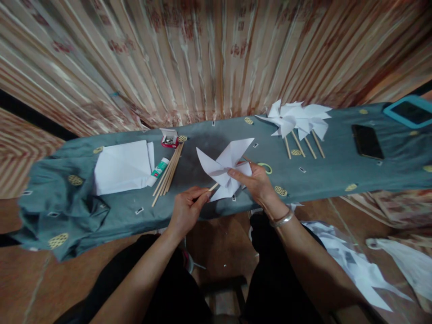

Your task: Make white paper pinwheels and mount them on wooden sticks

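A white paper pinwheel (232, 155) is held up over the near edge of the cloth-covered table. My right hand (254, 180) grips it near its centre, thumb on the front and fingers behind the paper. My left hand (189, 207) is closed round a thin wooden stick (213, 187), whose upper end runs behind the pinwheel's lower blades. Whether the stick is fastened to the paper is hidden. Left of the hands lie several loose wooden sticks (170, 173), a green and white glue stick (158, 172) and a small open box of metal pins (169, 138).
A stack of white paper (121, 166) lies on the left of the green tablecloth (209, 130). Several finished pinwheels (297, 118) rest at the back right, near a phone (367, 141) and a blue-framed tablet (413, 111). Scissors (266, 168) show beside my right hand; paper scraps (351, 261) cover the floor.
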Available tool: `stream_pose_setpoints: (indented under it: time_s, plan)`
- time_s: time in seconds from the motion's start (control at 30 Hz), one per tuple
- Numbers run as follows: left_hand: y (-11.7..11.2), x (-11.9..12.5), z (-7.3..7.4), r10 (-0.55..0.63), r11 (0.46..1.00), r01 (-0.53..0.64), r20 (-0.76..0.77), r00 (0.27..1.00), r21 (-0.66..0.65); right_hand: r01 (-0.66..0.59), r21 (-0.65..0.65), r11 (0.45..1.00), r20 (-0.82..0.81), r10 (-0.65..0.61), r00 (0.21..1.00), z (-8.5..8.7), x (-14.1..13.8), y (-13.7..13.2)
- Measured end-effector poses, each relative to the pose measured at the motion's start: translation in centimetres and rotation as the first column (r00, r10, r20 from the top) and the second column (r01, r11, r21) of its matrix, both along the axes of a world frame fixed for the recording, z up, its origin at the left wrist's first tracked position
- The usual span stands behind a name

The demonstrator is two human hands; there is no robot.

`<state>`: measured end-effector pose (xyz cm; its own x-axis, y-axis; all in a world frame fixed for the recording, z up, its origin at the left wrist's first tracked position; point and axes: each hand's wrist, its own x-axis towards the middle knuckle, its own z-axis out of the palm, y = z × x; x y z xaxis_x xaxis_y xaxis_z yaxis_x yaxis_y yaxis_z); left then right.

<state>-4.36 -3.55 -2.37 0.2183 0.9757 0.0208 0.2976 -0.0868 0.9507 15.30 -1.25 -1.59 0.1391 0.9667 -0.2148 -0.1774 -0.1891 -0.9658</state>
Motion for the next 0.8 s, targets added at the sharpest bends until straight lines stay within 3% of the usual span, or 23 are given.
stream_pose_setpoints:
  time_s: [0.2,0.5,0.8]
  plan:
    - [-0.1,-0.8,-0.5,-0.065,0.988,0.073,0.061,0.996,-0.137,-0.030,0.028,0.999,0.001,0.030,1.000,-0.1,0.5,0.2]
    - [0.5,-2.4,-1.3,-0.038,0.999,0.039,0.035,0.999,-0.030,-0.057,0.088,0.994,-0.019,0.059,0.998,0.5,1.4,0.9]
    - [0.7,-2.0,-1.7,0.004,0.993,0.009,0.116,0.993,-0.116,-0.098,0.112,0.989,-0.018,0.100,0.995,0.6,1.7,1.1]
